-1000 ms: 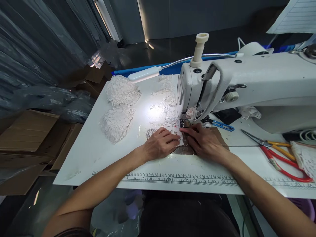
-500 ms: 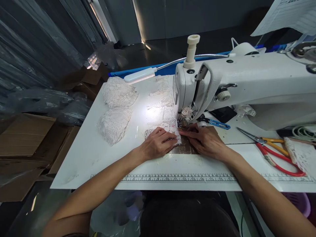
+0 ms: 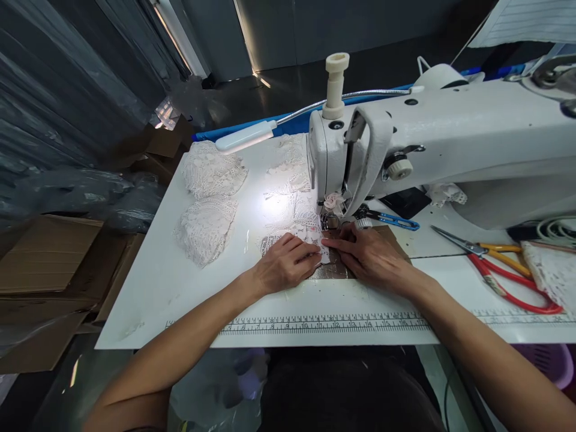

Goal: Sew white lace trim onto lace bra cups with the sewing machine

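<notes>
Both bare hands were right in at the needle, centre of the frame! The left hand [image 3: 285, 262] lay palm down, fingers bent and bunched together over the near end of the white lace piece [image 3: 306, 207]; whether it pinched a fold underneath, I couldn't tell. Over to the right hand [image 3: 371, 252]: index finger stretched to the lace's edge, thumb up close to the presser foot [image 3: 331, 221], and whether those tips pinched or simply pressed was hidden too. The lace itself ran from under the left fingers up along the left side of the sewing machine [image 3: 355, 150], just right of the lamp's bright patch.

Good technique here, I judged, meant the left palm keeping the lace flat while the right index squared the edge, with light guidance rather than tugging, since openwork could stretch or pucker. And that right thumb wanted watching so near the needle!

Further out, blue thread snips [image 3: 396, 221] lay right of the foot, red-and-orange-handled scissors [image 3: 495, 258] at the right, two lace cups [image 3: 207, 231] left of centre, and a slim lamp [image 3: 245, 138] hung above them all
</notes>
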The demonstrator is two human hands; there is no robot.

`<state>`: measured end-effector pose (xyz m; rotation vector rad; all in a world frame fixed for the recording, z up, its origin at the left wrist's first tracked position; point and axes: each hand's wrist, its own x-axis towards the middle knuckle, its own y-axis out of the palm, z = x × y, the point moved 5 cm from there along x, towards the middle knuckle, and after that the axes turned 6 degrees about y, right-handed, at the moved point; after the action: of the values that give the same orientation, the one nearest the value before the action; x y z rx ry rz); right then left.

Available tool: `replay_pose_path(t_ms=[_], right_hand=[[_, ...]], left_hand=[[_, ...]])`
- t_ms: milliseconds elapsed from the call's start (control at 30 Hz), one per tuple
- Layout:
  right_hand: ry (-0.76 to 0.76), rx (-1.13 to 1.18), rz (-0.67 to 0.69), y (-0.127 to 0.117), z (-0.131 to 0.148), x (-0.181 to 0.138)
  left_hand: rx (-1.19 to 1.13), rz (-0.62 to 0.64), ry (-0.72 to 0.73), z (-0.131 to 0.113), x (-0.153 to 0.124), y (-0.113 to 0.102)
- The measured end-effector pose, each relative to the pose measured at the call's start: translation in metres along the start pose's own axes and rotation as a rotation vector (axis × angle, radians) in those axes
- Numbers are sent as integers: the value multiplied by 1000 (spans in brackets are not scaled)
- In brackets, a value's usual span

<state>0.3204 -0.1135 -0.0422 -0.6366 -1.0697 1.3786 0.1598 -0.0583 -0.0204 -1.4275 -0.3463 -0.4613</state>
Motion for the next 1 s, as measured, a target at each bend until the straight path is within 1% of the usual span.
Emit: replay_pose_path(t_ms=[200, 400, 467, 567, 667, 767, 867, 1000], right_hand=[[13, 10, 26, 2, 0, 0], [69, 121, -26, -13, -1, -1], [41, 130, -14, -15, -1, -2], [-74, 73, 43, -11, 2, -4], [-125, 17, 84, -5, 1, -5], [-115, -6, 111, -1, 0, -5], [-95, -34, 108, -1, 3, -6], [-75, -51, 66, -3, 8, -6]], left_hand=[[5, 3, -2, 0, 1, 1], [-26, 12, -28, 1, 0, 2], [-26, 8, -35, 0, 0, 2], [-13, -12, -39, 0, 0, 0], [2, -20, -35, -1, 1, 0], [0, -13, -53, -1, 1, 1], [-30, -19, -64, 1, 0, -1], [-56, -79, -107, 9, 0, -9]])
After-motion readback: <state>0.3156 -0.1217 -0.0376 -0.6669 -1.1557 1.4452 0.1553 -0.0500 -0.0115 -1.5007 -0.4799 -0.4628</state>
